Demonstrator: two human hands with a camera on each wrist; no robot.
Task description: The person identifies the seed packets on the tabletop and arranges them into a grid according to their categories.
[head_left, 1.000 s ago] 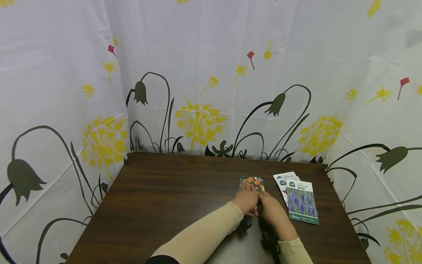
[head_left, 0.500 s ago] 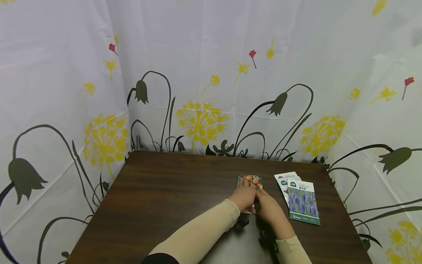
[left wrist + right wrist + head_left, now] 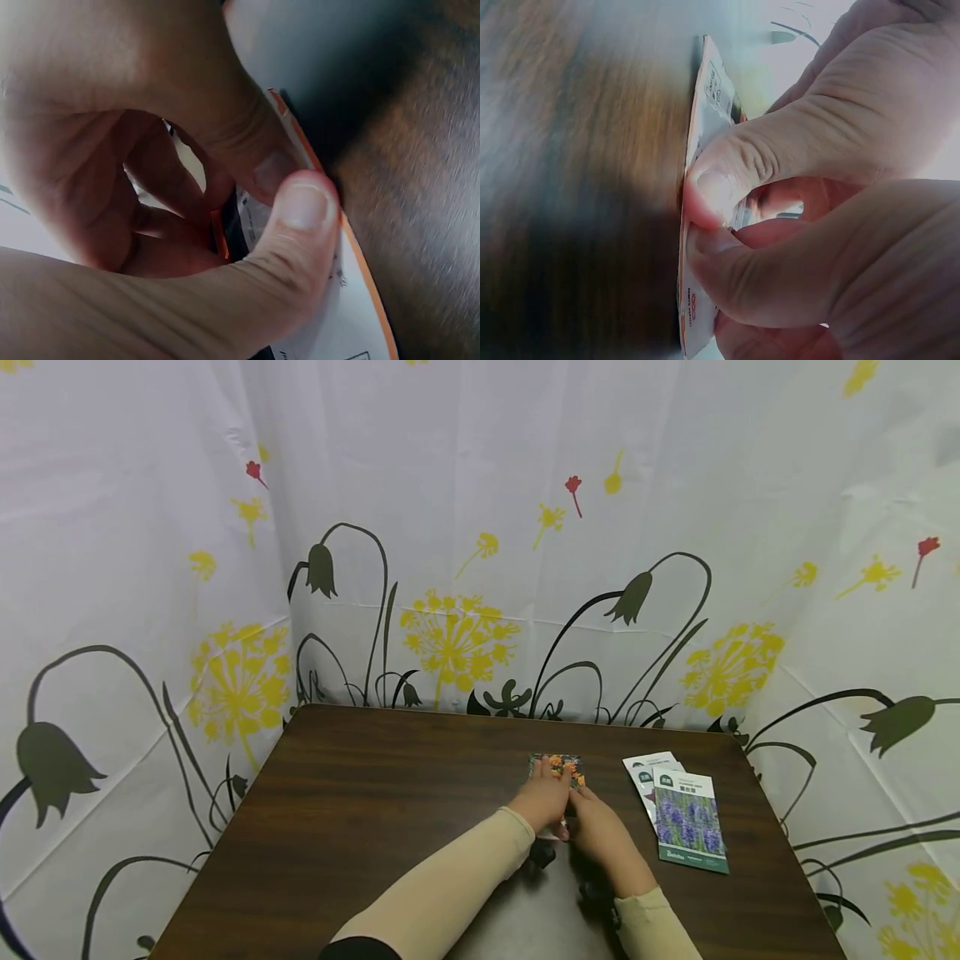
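A seed packet with orange flowers on its front lies between both hands over the table, its upper part showing beyond the fingers. The left hand grips its left side, fingers spread across the flower picture. From the right, the right hand pinches it, with fingertips right beside the left hand's. In the left wrist view, the two thumbs meet on the white, orange-edged face of the packet. Printed text and a small box appear on the packet in the right wrist view. Curled fingers hide its middle.
To the right, a purple-flower seed packet partly covers other white-topped packets. The dark wooden table ends at a flower-print curtain. Small black devices sit beneath the wrists.
Both hands have shifted slightly left with the orange-flower seed packet still in their grip. The packets on the right have stayed in place on the table.
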